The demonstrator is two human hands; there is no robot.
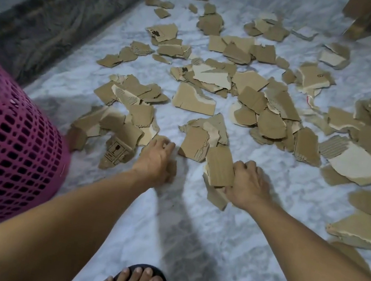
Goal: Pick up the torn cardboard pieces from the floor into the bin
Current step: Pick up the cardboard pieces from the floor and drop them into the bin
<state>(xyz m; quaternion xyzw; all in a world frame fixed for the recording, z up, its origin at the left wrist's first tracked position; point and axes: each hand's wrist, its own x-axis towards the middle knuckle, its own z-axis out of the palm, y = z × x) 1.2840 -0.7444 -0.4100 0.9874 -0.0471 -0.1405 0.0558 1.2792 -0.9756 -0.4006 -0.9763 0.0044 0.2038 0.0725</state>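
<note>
Head view: collection step is under way, with most torn cardboard pieces (pixel 238 83) scattered across the marble floor (pixel 187 239) from the near centre to the far right. Right hand (pixel 249 187) grips a stack of pieces (pixel 220 167) at near centre. Left hand (pixel 158 159) curls over a small piece on the floor; a firm grasp cannot be confirmed. Pink mesh bin (pixel 4 147) stands at the near left. Next move, as judged: secure both loads, then swing left over the bin rim and release.

Torn brown cardboard pieces (pixel 216 84) strewn flat across the pale floor, beside a pink lattice bin (pixel 5 139).
</note>
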